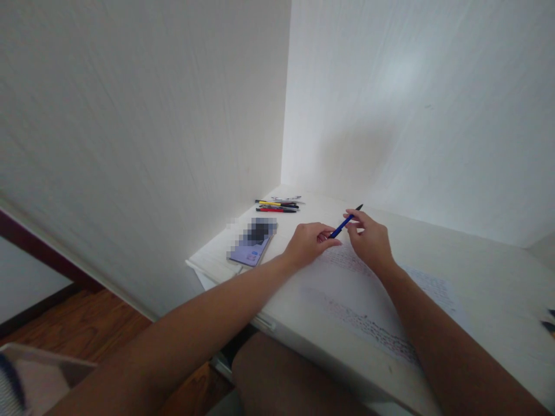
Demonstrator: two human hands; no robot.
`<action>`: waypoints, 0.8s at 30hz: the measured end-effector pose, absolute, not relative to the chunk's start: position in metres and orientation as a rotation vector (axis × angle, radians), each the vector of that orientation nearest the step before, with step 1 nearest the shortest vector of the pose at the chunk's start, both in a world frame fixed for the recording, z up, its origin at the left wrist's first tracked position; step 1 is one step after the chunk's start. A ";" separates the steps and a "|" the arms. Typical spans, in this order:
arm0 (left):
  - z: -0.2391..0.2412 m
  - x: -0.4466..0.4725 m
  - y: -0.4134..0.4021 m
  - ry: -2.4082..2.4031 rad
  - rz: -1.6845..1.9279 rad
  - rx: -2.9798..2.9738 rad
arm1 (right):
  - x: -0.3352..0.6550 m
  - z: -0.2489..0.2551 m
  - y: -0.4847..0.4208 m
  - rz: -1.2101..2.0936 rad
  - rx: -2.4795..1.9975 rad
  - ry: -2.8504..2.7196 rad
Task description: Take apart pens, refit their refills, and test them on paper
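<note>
A blue pen (344,223) with a black tip is held between both of my hands above a white desk (477,271). My left hand (309,243) pinches its lower end with curled fingers. My right hand (368,237) grips the pen near its upper part, fingers closed round it. Beneath my hands and forearms lies a sheet of paper (359,300) covered with lines of handwriting.
A phone (252,242) lies face up on the desk to the left of my hands. Several pens (277,205) in red, yellow and black lie in the far corner by the white walls. Wooden floor (87,323) shows at the lower left, my knee under the desk.
</note>
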State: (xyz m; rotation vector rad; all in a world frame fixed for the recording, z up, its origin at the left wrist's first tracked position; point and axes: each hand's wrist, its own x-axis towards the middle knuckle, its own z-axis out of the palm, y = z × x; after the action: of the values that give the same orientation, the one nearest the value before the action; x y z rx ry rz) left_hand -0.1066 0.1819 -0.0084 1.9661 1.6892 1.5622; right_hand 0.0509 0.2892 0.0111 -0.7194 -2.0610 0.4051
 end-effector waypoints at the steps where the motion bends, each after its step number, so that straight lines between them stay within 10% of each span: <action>1: -0.009 -0.107 0.183 1.665 1.554 1.974 | 0.052 0.009 0.291 0.382 -0.736 -2.079; 24: -0.012 -0.101 0.185 1.557 1.738 2.119 | 0.057 -0.018 0.301 0.199 -0.963 -2.092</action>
State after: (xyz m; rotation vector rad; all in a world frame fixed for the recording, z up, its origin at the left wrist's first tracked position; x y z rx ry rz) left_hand -0.1014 0.1852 -0.0123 2.1189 1.5574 1.7379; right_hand 0.0572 0.3008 -0.0177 -0.9632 -2.0924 0.1986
